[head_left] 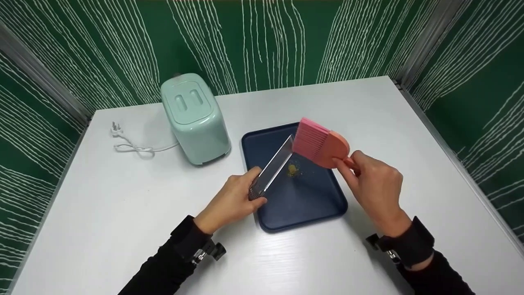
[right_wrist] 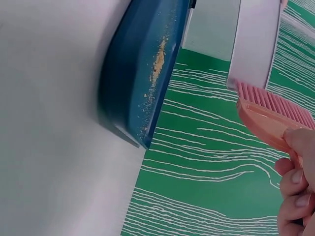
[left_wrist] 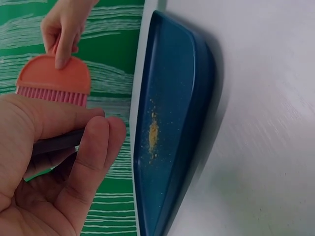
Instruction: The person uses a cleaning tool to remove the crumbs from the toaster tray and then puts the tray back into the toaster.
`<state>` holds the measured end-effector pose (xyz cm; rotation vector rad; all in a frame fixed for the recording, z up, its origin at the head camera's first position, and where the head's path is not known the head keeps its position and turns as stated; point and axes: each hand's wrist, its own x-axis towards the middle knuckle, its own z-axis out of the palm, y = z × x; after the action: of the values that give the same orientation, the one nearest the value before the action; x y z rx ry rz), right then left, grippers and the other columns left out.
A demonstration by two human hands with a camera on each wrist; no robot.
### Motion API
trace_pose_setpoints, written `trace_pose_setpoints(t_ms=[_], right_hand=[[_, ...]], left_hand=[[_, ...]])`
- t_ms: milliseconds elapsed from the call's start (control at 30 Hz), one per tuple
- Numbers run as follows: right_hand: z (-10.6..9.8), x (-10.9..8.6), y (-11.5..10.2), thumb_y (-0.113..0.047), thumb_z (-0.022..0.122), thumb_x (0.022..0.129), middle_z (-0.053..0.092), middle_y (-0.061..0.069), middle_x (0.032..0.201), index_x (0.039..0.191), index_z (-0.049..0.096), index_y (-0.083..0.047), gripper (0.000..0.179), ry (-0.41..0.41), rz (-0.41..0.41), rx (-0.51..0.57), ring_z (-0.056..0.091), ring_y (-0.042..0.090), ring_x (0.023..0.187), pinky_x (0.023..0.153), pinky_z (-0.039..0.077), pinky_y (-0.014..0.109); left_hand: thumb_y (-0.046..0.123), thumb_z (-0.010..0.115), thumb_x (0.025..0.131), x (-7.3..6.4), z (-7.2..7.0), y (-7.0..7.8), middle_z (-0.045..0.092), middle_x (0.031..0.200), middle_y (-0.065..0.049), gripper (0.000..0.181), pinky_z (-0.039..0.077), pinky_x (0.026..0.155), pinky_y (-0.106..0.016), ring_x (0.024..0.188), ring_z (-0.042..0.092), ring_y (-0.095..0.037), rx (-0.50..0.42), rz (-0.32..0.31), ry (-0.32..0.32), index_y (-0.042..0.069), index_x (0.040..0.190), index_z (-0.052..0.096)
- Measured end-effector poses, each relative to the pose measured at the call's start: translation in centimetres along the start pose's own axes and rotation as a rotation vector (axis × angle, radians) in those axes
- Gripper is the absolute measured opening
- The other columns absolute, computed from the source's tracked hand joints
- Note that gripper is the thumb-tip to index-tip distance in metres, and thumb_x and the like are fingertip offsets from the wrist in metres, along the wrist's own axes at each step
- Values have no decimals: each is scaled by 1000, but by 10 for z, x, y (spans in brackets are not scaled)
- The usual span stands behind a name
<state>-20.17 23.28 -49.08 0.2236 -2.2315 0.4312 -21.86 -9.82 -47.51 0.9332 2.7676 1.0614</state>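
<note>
My left hand [head_left: 235, 198] grips the dark end of a narrow metal crumb tray [head_left: 273, 169], tilted above a dark blue tray [head_left: 297, 209]. With thumb and fingers, my right hand [head_left: 377, 184] holds the handle of an orange brush [head_left: 335, 150] with pink bristles. In the right wrist view, the brush's bristles [right_wrist: 275, 104] are at the far end of the metal crumb tray [right_wrist: 256, 44]; whether they touch it I cannot tell. Yellowish crumbs [left_wrist: 153, 133] lie in a small heap on the blue tray, with specks scattered around it.
A mint-green toaster [head_left: 204, 133] with a lid on top stands at the back left of the white table [head_left: 163, 229]. Its bundled white cord [head_left: 141, 149] and plug [head_left: 116, 129] lie to its left. Green walls with white drip lines [head_left: 278, 45] rise behind the table.
</note>
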Motion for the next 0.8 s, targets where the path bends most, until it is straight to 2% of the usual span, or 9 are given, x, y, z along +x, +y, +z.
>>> trace_pose_setpoints(t_ms=[167,267,467,633,733,800], right_hand=[[6,-1,6,-31,91,87,46,5,51,69,54,-8,47,-15,-10,-40,29,9,47,49,14,27],[8,0,10,-32,89,89,45,5,51,70,54,-8,47,-36,-15,-68,27,10,46,49,14,28],[7,4,18,-33,86,93,50,9,52,73,56,-6,45,-71,-8,-85,32,15,43,48,17,29],[3,7,30,-35,84,95,51,12,52,82,58,-3,44,-122,70,-71,37,22,41,47,20,30],[3,8,39,-36,84,94,50,12,53,87,58,-2,43,-148,139,-40,39,24,41,47,23,32],[3,9,47,-37,83,94,50,11,55,86,58,-3,43,-168,192,-17,43,27,43,48,25,33]], left_hand=[[14,86,88,0,2,-1,51,76,10,39,40,63,-27,71,55,-13,20,52,-8,11,114,58],[14,86,88,-1,3,-3,53,77,9,39,41,64,-27,72,55,-12,18,56,-10,11,116,58],[13,87,89,-2,3,-8,57,78,9,38,42,63,-26,72,56,-11,-58,-13,-2,15,114,58],[12,86,88,-2,2,-10,60,76,10,38,43,59,-24,68,58,-7,-140,-72,-3,17,115,60],[9,86,89,-2,2,-11,68,78,4,40,53,57,-25,64,68,-5,-253,-110,-15,16,118,61],[7,86,89,-2,2,-11,74,82,-1,42,60,58,-29,63,74,-9,-327,-131,-19,14,122,61]])
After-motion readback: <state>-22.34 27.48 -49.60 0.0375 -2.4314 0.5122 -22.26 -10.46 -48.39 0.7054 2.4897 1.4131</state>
